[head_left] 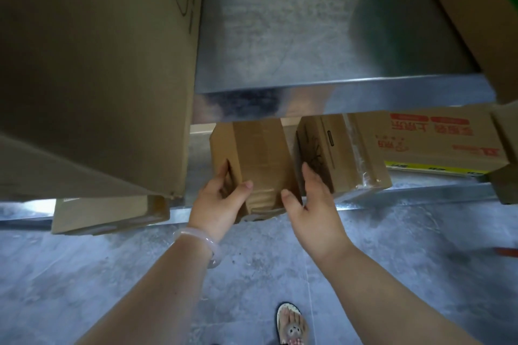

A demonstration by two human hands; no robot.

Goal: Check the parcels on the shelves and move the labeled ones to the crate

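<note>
The taped parcel (258,154) sits at the lower shelf's (406,194) front edge; my left hand (221,199) and right hand (314,204) clasp its sides, thumbs on top. My right fingers could drag the neighbouring box (344,154) off the lip

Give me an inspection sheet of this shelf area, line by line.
Surface: lower metal shelf holds the boxes; upper shelf above it.
Job's things: small taped parcel at the shelf edge, no label on the faces shown; crate not in view.
Clutter: scribbled box beside the parcel; red-printed carton; large box; flat box.
Grippers: left hand and right hand grip the parcel's sides.
Cables: nothing seen.
Surroundings: grey concrete floor; sandalled foot.
</note>
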